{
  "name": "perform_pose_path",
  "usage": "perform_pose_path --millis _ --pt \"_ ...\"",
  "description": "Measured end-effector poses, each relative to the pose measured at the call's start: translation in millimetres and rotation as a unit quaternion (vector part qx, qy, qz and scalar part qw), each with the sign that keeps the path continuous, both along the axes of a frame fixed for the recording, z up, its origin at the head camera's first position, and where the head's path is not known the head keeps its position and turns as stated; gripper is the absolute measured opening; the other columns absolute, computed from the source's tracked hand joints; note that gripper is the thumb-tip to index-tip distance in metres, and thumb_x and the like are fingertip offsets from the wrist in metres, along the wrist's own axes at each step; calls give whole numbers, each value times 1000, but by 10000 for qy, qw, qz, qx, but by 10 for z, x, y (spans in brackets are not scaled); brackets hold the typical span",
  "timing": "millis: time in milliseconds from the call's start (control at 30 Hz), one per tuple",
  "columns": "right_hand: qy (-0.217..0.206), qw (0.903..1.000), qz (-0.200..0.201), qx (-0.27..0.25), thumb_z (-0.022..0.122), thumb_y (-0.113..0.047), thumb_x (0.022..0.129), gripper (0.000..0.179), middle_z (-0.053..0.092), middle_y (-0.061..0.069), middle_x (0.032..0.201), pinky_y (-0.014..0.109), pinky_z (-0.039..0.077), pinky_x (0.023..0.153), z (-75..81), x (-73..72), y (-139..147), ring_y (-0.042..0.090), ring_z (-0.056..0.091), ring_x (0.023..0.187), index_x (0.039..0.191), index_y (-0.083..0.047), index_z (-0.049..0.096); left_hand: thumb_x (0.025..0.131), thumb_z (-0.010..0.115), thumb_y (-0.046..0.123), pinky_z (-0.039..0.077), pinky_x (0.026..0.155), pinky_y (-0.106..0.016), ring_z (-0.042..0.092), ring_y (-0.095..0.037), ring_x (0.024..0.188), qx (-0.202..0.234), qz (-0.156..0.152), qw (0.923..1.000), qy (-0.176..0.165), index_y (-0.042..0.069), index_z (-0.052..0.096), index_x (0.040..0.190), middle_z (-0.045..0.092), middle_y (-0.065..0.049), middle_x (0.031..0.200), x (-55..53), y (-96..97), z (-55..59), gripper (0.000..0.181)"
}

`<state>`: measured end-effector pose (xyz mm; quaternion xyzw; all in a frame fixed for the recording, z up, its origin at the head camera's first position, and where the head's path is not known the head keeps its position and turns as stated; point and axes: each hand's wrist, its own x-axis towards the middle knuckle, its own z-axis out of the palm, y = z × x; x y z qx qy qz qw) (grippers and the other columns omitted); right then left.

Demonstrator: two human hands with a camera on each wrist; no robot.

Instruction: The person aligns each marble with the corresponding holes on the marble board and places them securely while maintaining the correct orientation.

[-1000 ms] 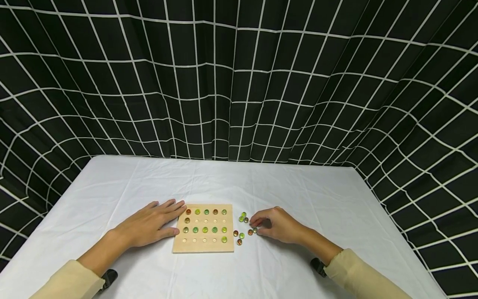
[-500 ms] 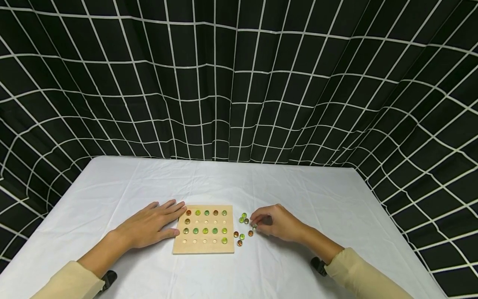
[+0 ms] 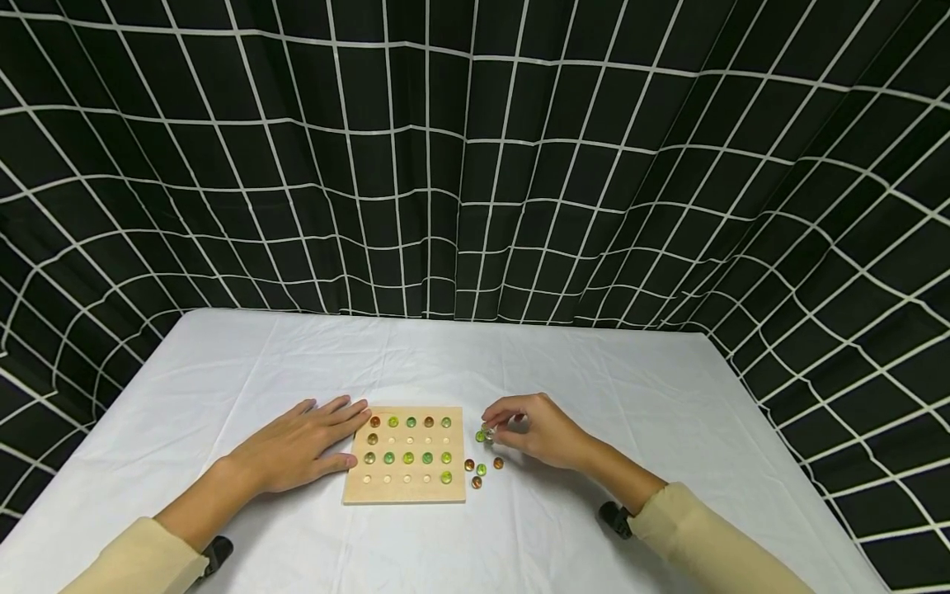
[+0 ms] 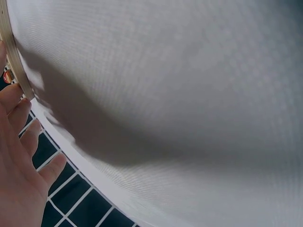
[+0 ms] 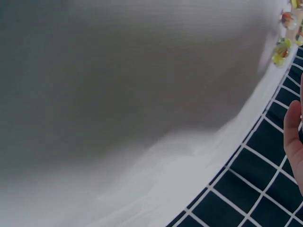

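My left hand (image 3: 297, 445) lies with fingers extended at the left side of a wooden board (image 3: 404, 493), its fingertips at the edge. Glass marbles fill the board's top and third rows; the second and bottom rows hold one each, beside bare hollows. To the right, my right hand (image 3: 545, 433) pinches a clear marble (image 3: 487, 430) between thumb and fingertips, over a green marble (image 3: 480, 436) on the cloth. In the left wrist view, the fingers (image 4: 29, 137) reach to the board's edge (image 4: 14, 56). Only part of the thumb side of my right hand (image 5: 294, 137) shows in the right wrist view.
Loose marbles sit right of the board: a green one (image 3: 482, 469), and brown ones, including one (image 3: 498, 464) farthest right. A white cloth (image 3: 594, 371) covers the table. Black curtains (image 3: 460, 165) with a white grid stand behind and along both sides.
My right hand has lifted the clear marble from the right of the loose group and carried it up and left, over the upper marbles. My left hand has stayed in place.
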<state>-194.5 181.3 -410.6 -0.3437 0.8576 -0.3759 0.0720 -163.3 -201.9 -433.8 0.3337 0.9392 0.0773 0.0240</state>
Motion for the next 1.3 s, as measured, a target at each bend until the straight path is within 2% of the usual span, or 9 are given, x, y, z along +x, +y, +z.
perform_pose_path --millis 233,500,700,1000,1300 --pt "109 9999 21 -89 73 -2 88 21 74 -4 97 38 53 82 13 -82 -160 7 67 90 109 -4 73 101 41 60 28 113 -62 33 -32 145 -49 -12 10000 59 15 39 154 37 -2 159 -3 3 -2 70" --pt "-299 9995 127 -48 73 -1 88 20 76 2 97 43 52 84 -3 -126 -330 8 67 89 107 -4 72 100 40 61 27 114 -62 31 -30 146 -90 46 9999 -19 16 38 155 36 -1 159 -1 11 2 71" --pt "-625 9979 175 75 74 -1 88 19 76 -1 97 39 54 83 -43 -122 -414 7 67 90 107 -7 73 100 40 61 27 114 -62 31 -30 146 -113 48 9999 -32 16 39 155 36 -2 159 0 12 2 71" --pt "-415 9980 233 416 74 -4 89 18 75 -7 96 28 53 76 -96 -131 -500 1 67 88 105 -11 74 101 41 60 27 113 -62 32 -31 146 -115 37 9999 -4 15 39 154 37 -2 159 0 13 2 70" --pt "-463 9974 281 474 74 -3 89 19 75 -4 97 28 54 83 -97 -118 -549 2 67 90 106 -10 73 101 42 60 27 113 -62 33 -31 145 -128 10 9999 41 14 40 154 38 -3 158 -5 20 5 70"
